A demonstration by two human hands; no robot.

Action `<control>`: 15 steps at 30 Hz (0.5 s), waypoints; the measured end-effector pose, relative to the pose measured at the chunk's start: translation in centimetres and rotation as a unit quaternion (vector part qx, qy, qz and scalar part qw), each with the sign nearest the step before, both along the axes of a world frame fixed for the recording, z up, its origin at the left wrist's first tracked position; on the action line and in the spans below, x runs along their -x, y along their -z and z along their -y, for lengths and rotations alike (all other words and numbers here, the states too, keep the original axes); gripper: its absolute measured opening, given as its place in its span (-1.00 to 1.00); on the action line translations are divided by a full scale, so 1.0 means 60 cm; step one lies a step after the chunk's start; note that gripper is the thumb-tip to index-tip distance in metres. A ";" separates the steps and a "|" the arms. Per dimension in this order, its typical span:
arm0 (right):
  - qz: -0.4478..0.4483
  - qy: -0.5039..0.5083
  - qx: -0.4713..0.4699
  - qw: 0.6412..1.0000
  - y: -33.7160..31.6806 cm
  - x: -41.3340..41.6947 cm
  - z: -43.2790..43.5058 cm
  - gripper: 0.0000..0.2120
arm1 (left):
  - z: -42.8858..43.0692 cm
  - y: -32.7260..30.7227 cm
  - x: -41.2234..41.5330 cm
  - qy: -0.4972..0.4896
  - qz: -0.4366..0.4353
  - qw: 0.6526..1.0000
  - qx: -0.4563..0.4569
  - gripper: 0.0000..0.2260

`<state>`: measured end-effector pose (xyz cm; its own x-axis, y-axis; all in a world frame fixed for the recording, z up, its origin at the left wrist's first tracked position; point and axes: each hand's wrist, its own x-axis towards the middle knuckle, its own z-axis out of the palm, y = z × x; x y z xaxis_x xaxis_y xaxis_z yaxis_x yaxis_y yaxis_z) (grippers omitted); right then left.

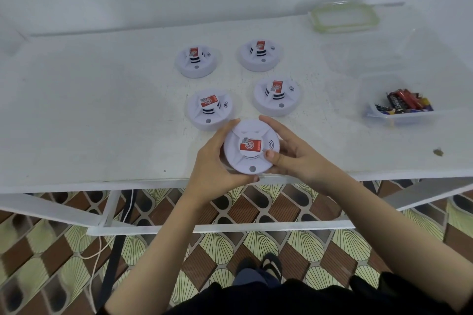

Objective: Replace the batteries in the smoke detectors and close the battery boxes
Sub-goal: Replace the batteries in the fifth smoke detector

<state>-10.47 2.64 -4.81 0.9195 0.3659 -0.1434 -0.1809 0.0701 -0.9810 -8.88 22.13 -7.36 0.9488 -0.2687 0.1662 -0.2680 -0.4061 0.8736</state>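
Five white smoke detectors are seen on the white table (102, 115), all face-up, each with a red label on the raised centre.

- Under the table at left, a white cable (95, 250) is seen on the patterned tile floor.
- far-left detector (197, 61): set on the table, well apart from both hands.
- mid-left detector (210, 110): set nearer, just beside the left hand's fingertips.
- left hand (217, 158): wrapped round the left rim of the held detector (252, 148), fingers curled over the far-left edge, thumb at the near edge.
- The held detector is located at the near table edge, centre. Resting or lifted just clear cannot be told. No battery box is visible from this side.
- far-right detector (259, 56): set at the far side of the group.
- mid-right detector (276, 97): set between the far-right detector and the right hand, touching neither.
- right hand (294, 158): clamped on the held detector's right side, thumb pressed onto the top face beside the label, fingers curled round the far rim.
- Green-rimmed clear lid (344, 16): laid flat at the far right.
- Clear plastic box (371, 112): placed at right, with loose batteries (407, 103) piled inside, red and black.
- Small dark speck (438, 152): seen near the right near edge, not identifiable.
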 end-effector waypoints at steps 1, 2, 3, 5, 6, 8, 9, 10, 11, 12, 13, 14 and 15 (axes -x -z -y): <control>0.001 -0.001 0.000 1.000 0.000 0.000 0.000 -0.46 | 0.001 -0.001 0.000 0.001 0.002 1.000 0.001 -0.13; 0.003 -0.002 0.002 1.000 0.001 0.000 0.001 -0.46 | 0.001 -0.001 0.000 0.002 0.002 1.000 0.002 -0.14; 0.003 -0.003 0.003 1.000 0.001 0.000 0.001 -0.45 | 0.001 0.000 0.000 0.002 0.002 1.000 0.004 -0.15; 0.003 -0.003 0.003 1.000 0.001 0.000 0.001 -0.45 | 0.001 0.000 0.001 -0.001 0.002 1.000 0.005 -0.15; 0.004 -0.003 0.004 1.000 0.002 0.000 0.001 -0.45 | 0.001 0.000 0.001 -0.003 0.002 1.000 0.005 -0.15; 0.008 -0.006 0.006 1.000 0.002 -0.001 0.001 -0.45 | 0.000 0.000 0.001 -0.004 0.003 1.000 0.003 -0.15; 0.008 -0.007 0.005 1.000 0.003 -0.001 0.001 -0.45 | 0.000 -0.001 0.000 -0.002 0.005 1.000 0.002 -0.15; 0.007 -0.007 0.003 1.000 0.003 -0.002 0.001 -0.45 | -0.001 -0.002 -0.001 -0.001 0.008 1.000 0.001 -0.15; 0.007 -0.008 0.002 1.000 0.003 -0.002 0.001 -0.45 | -0.001 -0.002 -0.002 0.000 0.009 1.000 0.000 -0.15; 0.006 -0.008 0.002 1.000 0.004 -0.002 0.001 -0.46 | -0.002 -0.003 -0.003 0.000 0.009 1.000 0.000 -0.15; 0.005 -0.007 0.001 1.000 0.004 -0.002 0.001 -0.46 | -0.003 -0.003 -0.004 0.000 0.008 1.000 -0.001 -0.15; 0.004 -0.006 -0.001 1.000 0.004 -0.002 0.000 -0.46 | -0.004 -0.003 -0.005 0.001 0.007 1.000 -0.002 -0.14; 0.003 -0.005 -0.002 1.000 0.005 -0.002 0.000 -0.45 | -0.005 -0.001 -0.006 0.001 0.007 1.000 -0.003 -0.13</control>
